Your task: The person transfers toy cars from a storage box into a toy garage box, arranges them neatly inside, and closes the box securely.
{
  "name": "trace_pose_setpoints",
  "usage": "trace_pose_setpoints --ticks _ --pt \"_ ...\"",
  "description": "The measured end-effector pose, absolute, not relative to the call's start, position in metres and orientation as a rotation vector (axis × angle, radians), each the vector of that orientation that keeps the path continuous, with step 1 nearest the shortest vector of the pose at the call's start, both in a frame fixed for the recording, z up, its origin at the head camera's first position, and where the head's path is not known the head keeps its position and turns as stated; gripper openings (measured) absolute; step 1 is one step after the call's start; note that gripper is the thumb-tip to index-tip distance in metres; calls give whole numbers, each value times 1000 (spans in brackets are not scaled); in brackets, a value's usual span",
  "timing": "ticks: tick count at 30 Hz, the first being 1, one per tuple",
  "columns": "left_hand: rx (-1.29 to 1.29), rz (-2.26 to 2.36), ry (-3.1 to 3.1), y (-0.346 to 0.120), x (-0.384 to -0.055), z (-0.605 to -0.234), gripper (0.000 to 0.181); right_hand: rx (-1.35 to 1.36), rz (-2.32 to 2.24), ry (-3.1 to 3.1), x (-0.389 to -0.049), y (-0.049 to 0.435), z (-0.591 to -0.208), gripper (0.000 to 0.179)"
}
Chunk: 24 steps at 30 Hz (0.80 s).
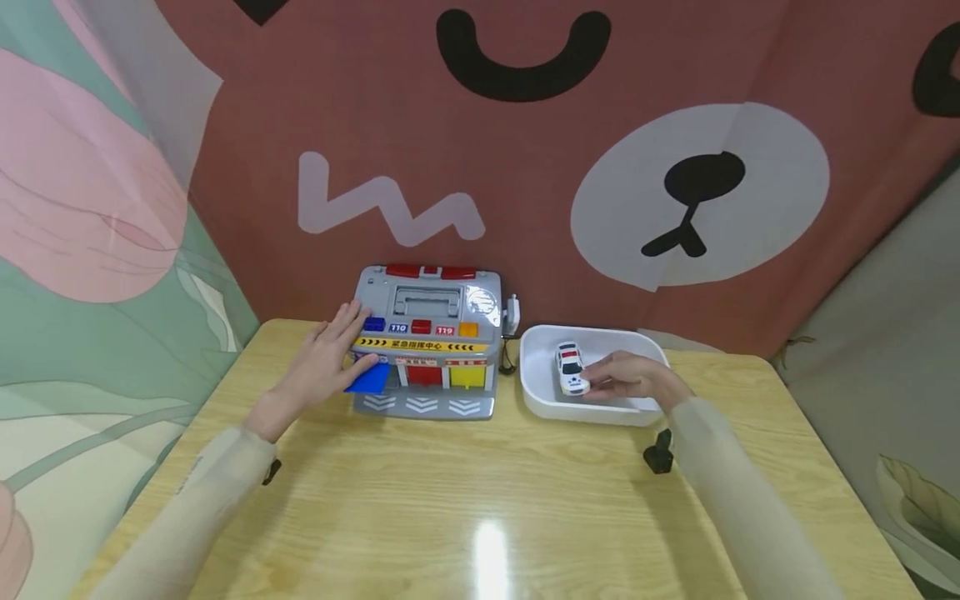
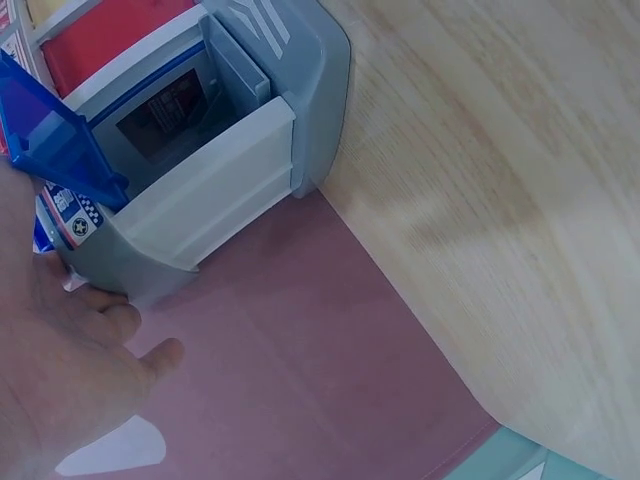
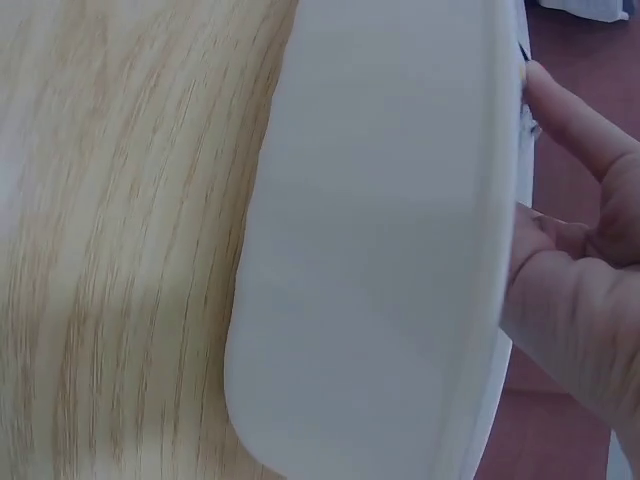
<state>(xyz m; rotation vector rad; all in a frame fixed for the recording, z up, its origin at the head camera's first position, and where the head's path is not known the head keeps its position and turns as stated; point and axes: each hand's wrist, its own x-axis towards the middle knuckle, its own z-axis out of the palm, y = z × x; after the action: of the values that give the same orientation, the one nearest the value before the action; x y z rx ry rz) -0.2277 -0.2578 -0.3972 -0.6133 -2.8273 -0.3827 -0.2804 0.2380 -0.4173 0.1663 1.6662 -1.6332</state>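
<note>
My left hand [image 1: 326, 354] rests on the left side of a grey toy rescue station [image 1: 420, 312], fingers extended on its roof edge and thumb over the raised blue garage door [image 1: 367, 379]. In the left wrist view, this door [image 2: 55, 130] stands swung up, showing the bay [image 2: 165, 120] behind it. The red door [image 1: 425, 375] and yellow door [image 1: 468, 376] are down. My right hand [image 1: 626, 377] pinches a white toy police car [image 1: 572, 369] inside a white bin [image 1: 534, 402]. In the right wrist view, the bin wall [image 3: 370, 220] hides most of the car.
A wooden table [image 1: 420, 500] carries the station and the bin side by side near its back edge. Behind them hangs a printed bear curtain [image 1: 517, 183]. A small grey-white handset [image 1: 512, 315] hangs at the station's right side.
</note>
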Motion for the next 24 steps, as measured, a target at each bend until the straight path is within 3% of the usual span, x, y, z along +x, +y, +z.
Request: trace_pose_setpoints --ticks 8,17,24 --pt "-634 -420 -2834 -258 -230 -395 81 49 -1653 1686 -264 232 -400 30" --pt "-622 -426 -2859 -260 -229 -391 82 -73 -1712 1636 -234 203 -388 12" --pt "-626 -403 -2867 -259 -228 -392 82 -156 -1737 1568 -212 192 -392 33"
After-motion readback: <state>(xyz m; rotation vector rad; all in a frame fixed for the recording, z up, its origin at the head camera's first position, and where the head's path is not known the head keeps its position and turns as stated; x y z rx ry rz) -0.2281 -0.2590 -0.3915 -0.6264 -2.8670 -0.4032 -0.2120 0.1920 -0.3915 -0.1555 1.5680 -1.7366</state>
